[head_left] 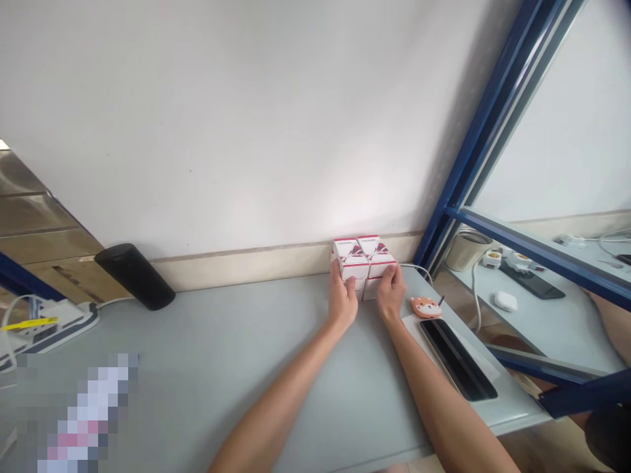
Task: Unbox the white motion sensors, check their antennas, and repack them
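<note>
Small white cartons with red printing [363,263] sit in a tight two-by-two block on the grey desk [207,387], close to its back edge, with two cartons showing on top and two below. From where I'm standing, the person's left hand [342,295] and right hand [391,290] are both on the near side of the block, one on each side of its middle seam. The fingers [351,284] lie against the cartons, neither fist-tight nor spread wide, and I can't tell whether the hands are gripping the block or only resting on it. Nothing stands between the hands and the cartons.

Just beside the right hand sits an orange fox-faced trinket [424,307] with a thin dark stick next to it. Nearer the desk's right edge, a long black slotted object [457,359] lies on a white sheet [419,330]. A white cable [417,268] runs from behind the block. Well off to the left, a black cylinder [135,276] lies tilted on the desk, and farther left is a white power strip [52,326] with a yellow strip on it. Beyond the desk's right end, a blue metal shelf frame [476,151] holds a shelf with a metal mug [467,251], a white earbud case [505,301] and a black phone [532,281].
</note>
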Action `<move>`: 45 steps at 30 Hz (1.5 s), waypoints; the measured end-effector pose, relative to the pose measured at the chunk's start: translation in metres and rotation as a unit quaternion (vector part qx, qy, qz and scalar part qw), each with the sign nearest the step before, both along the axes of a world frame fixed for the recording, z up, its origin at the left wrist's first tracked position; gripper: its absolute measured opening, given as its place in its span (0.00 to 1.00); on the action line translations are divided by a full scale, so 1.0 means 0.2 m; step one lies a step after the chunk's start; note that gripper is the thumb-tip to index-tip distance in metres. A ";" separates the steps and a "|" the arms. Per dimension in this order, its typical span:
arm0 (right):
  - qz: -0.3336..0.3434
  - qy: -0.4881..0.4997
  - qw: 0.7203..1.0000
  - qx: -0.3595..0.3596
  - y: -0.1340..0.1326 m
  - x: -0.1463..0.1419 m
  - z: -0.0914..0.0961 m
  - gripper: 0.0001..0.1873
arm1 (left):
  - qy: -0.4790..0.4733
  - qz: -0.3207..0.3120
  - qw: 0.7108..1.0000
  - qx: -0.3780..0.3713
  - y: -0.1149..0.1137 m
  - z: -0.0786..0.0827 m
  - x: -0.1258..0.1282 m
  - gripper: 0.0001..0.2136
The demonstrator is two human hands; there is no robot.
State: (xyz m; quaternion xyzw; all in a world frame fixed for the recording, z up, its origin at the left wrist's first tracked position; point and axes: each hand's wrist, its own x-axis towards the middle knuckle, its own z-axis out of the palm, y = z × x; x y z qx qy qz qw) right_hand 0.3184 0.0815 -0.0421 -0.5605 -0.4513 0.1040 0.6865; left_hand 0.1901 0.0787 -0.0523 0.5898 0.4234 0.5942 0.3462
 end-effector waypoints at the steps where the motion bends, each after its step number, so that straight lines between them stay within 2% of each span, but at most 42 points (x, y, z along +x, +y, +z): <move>1: -0.001 0.000 1.000 0.000 0.00 0.00 0.00 0.33 | 0.006 0.004 1.000 0.005 0.00 0.00 0.00 0.37; 6: 0.003 -0.004 1.000 -0.012 0.00 0.00 0.01 0.33 | 0.035 0.020 0.999 0.027 -0.01 0.00 0.00 0.34; 12: 0.005 0.003 1.000 -0.025 0.00 -0.01 0.01 0.33 | 0.054 0.032 0.998 0.022 0.01 -0.01 0.00 0.35; 17: 0.020 0.005 1.000 -0.013 0.01 0.01 0.01 0.32 | 0.071 0.014 0.997 0.007 0.02 -0.03 0.00 0.35; 21: 0.032 -0.005 0.999 -0.002 0.02 0.02 0.01 0.32 | 0.098 -0.013 0.995 -0.016 0.04 0.00 -0.05 0.37; 25: 0.023 -0.023 0.999 0.009 0.02 0.02 0.02 0.31 | 0.145 -0.042 0.987 -0.062 0.00 0.02 -0.25 0.37; 30: -0.064 -0.057 0.995 0.057 -0.03 -0.01 0.07 0.32 | 0.204 -0.023 0.975 -0.090 -0.14 0.01 -0.71 0.26; 32: -0.080 -0.146 0.981 0.095 -0.07 -0.05 0.10 0.28 | 0.220 -0.012 0.971 -0.097 -0.18 0.02 -0.88 0.22; 35: -0.058 -0.325 0.938 0.106 -0.13 -0.14 0.13 0.23 | 0.234 -0.003 0.967 -0.101 -0.16 0.03 -1.07 0.18; 39: -0.025 -0.436 0.899 0.042 -0.14 -0.24 0.10 0.30 | 0.245 0.018 0.966 -0.084 -0.07 0.00 -1.15 0.16; 42: -0.044 -0.446 0.893 0.034 -0.12 -0.25 0.08 0.30 | 0.261 0.027 0.964 -0.052 -0.06 -0.03 -1.14 0.15; 45: -0.064 -0.443 0.892 0.057 -0.12 -0.24 0.07 0.28 | 0.290 0.002 0.957 -0.011 -0.10 -0.04 -1.13 0.12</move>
